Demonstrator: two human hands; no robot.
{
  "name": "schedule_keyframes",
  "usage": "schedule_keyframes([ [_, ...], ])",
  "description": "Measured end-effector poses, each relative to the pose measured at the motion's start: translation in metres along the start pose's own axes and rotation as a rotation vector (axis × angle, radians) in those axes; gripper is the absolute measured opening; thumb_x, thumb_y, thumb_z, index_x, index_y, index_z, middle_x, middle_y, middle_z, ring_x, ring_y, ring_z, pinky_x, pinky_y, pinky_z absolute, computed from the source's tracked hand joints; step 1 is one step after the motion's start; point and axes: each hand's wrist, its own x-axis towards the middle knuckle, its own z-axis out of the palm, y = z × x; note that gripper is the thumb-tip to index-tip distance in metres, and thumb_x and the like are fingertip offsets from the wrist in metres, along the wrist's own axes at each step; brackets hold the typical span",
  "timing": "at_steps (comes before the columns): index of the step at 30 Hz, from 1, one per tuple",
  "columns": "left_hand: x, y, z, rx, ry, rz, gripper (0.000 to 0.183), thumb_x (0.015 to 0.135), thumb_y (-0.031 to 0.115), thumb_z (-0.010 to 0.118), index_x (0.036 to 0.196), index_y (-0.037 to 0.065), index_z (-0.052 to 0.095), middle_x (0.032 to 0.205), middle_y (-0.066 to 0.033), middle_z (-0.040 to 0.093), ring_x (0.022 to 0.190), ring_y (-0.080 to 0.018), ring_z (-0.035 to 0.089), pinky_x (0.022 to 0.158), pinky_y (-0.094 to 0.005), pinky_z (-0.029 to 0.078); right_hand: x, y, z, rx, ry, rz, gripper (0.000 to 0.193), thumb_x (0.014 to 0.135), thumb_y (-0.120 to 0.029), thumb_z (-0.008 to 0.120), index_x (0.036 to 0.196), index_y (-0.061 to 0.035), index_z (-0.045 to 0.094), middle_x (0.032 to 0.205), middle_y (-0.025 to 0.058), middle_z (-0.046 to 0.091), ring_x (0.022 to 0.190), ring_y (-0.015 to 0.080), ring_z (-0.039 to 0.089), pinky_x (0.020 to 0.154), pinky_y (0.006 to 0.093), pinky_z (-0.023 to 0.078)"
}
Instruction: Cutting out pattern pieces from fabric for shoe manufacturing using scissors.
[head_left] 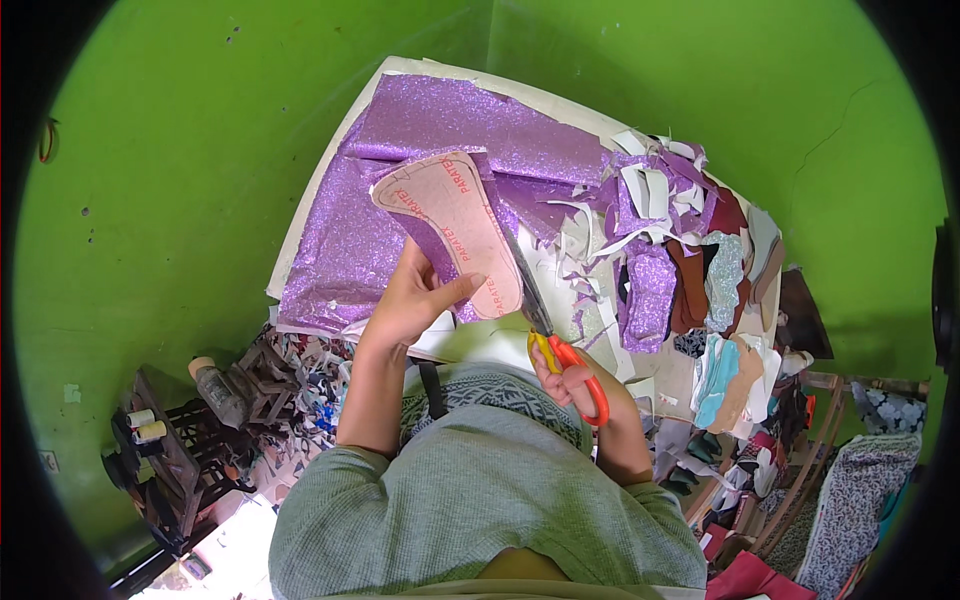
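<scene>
My left hand (412, 297) grips the lower part of an insole-shaped pink board (447, 222), thumb on top and fingers underneath. Purple glitter material (428, 243) backs the board and sticks out past its left side and its top. In my right hand (566, 380) is a pair of scissors (568, 356) with one orange and one yellow handle. Their dark blades point up along the board's right edge, against the purple border. Whether the blades are parted is hard to make out.
Glittery purple sheets (440, 120) cover the left of a white table (315, 215). Purple and white offcuts (650, 195) pile up at its right, near stacked cut pieces (715, 380). Scraps (310, 390) litter the floor at left beside a dark wooden rack (165, 440). Green walls (200, 150) enclose the table.
</scene>
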Motion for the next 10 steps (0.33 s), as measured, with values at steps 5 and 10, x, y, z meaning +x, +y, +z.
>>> schedule_keyframes([
  [5, -0.0016, -0.0005, -0.0031, -0.02, -0.006, -0.034, 0.072, 0.071, -0.007, 0.064, 0.13, 0.004, 0.025, 0.117, -0.0114, 0.049, 0.105, -0.0167, 0.051, 0.081, -0.0277, 0.046, -0.001, -0.0041, 0.0039, 0.075, -0.017, 0.045, 0.044, 0.079, -0.046, 0.043, 0.086, -0.0024, 0.043, 0.058, -0.0008, 0.041, 0.044, 0.0081, 0.039, 0.039, 0.0232, 0.032],
  [10, -0.0012, -0.0012, -0.0046, -0.024, -0.018, -0.055, 0.074, 0.071, -0.006, 0.064, 0.132, 0.004, 0.022, 0.119, -0.0121, 0.048, 0.109, -0.0192, 0.049, 0.091, -0.0302, 0.04, 0.0026, -0.0009, 0.0047, -0.023, 0.006, 0.01, 0.042, 0.08, -0.045, 0.043, 0.085, -0.0034, 0.043, 0.055, -0.0017, 0.04, 0.043, 0.009, 0.039, 0.039, 0.0231, 0.033],
])
